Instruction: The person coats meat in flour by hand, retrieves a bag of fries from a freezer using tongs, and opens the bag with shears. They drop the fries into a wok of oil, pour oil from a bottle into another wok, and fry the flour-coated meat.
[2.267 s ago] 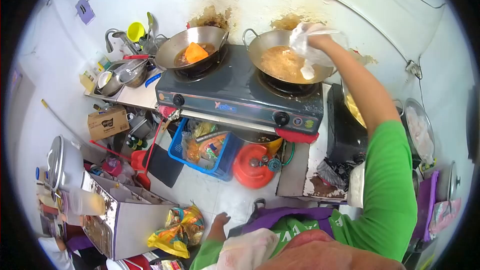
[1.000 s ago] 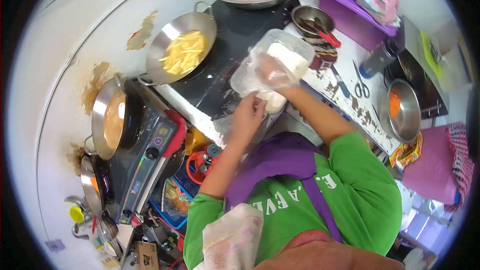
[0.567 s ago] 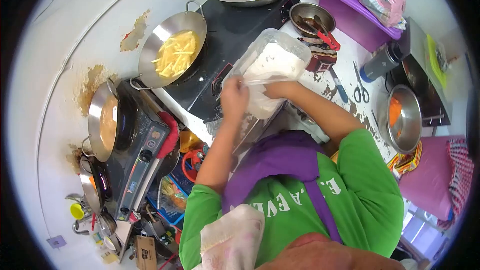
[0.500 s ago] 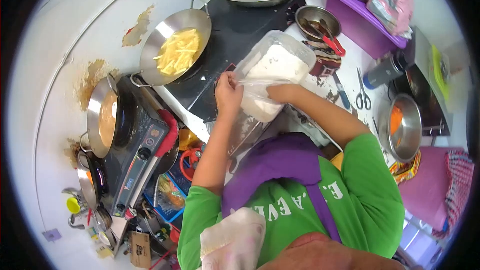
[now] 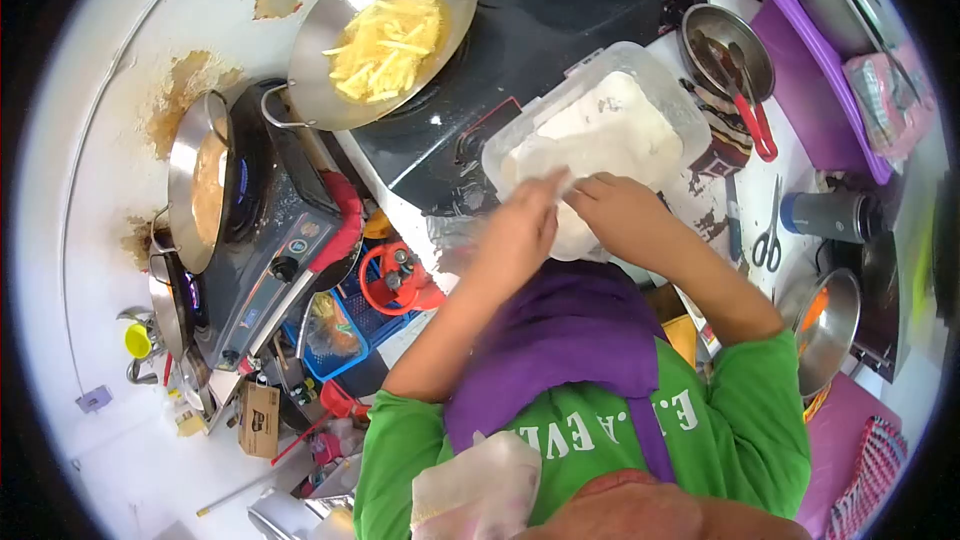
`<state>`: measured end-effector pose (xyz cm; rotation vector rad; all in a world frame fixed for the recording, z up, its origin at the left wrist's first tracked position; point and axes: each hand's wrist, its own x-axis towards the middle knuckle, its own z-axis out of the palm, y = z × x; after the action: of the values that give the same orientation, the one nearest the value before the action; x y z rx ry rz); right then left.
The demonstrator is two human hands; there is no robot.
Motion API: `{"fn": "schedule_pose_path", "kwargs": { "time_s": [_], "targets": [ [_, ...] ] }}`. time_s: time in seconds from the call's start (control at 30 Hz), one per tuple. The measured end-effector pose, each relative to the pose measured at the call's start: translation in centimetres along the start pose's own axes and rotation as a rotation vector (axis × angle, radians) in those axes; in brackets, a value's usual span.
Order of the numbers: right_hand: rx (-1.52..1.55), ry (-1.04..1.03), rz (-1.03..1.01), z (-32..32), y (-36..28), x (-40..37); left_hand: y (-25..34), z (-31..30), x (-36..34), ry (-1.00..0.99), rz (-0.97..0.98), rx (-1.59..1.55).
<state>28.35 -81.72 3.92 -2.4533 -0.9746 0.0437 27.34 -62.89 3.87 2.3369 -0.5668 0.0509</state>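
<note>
A clear plastic tub (image 5: 690,130) of white powder (image 5: 610,110), which looks like flour, stands before me. Both hands are over its near side. My left hand (image 5: 528,220), slightly blurred, has its fingers closed on a thin clear plastic bag (image 5: 562,183). Close beside it, my right hand (image 5: 618,215) is curled palm down, fingers bent at the same bag. Its fingertips and the bag's contents are hard to make out.
Left of the tub, a wok (image 5: 310,70) holds pale fries in oil; another wok (image 5: 185,175) sits over a lit burner (image 5: 243,185). A steel bowl (image 5: 755,45) with red-handled tongs (image 5: 755,125), scissors (image 5: 768,245) and a dark bottle (image 5: 830,216) stand to the right.
My hands have come closer together, the left moving right toward the right hand. The right hand has come out of the bag's opening. The view has shifted, bringing the tub nearer.
</note>
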Motion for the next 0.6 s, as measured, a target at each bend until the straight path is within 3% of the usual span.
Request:
{"fn": "schedule_pose_path", "kwargs": {
  "time_s": [0.03, 0.07, 0.13, 0.23, 0.27, 0.37, 0.4, 0.47, 0.5, 0.6],
  "targets": [
    [0.092, 0.091, -0.047, -0.7, 0.0, -0.7, 0.2, -0.1, -0.8, -0.127, -0.031, 0.01],
    [0.061, 0.253, 0.038, -0.8, 0.3, -2.2, 0.7, -0.1, -1.5, -0.255, -0.057, 0.014],
    [-0.022, 0.58, 0.227, -0.2, 1.3, -5.6, 1.1, -0.4, -2.2, -0.213, 0.058, 0.16],
    [1.037, 0.776, 0.788, 5.2, 3.0, -7.7, 0.8, -0.1, -3.3, -0.137, 0.121, 0.253],
    [1.19, 0.703, 0.799, 3.8, 1.9, -6.6, 1.1, -0.2, -3.4, -0.099, 0.103, 0.27],
    [0.902, 0.715, 0.774, 6.6, 2.5, -6.0, 1.1, 0.6, -4.4, 0.165, 0.031, 0.17],
    [0.969, 0.795, 0.795, 7.0, 2.3, -5.7, 0.5, 1.3, -4.9, 0.275, 0.001, 0.114],
    [1.108, 0.953, 0.825, 7.5, 1.5, -5.4, -0.6, 2.8, -6.1, 0.398, -0.263, -0.191],
    [1.072, 0.914, 0.877, 8.6, 1.9, -5.7, -0.9, 3.2, -6.7, 0.453, -0.401, -0.344],
    [1.075, 0.778, 0.959, 11.7, 3.6, -5.5, -1.2, 2.9, -7.3, 0.269, -0.735, -0.969]
  ]
}}
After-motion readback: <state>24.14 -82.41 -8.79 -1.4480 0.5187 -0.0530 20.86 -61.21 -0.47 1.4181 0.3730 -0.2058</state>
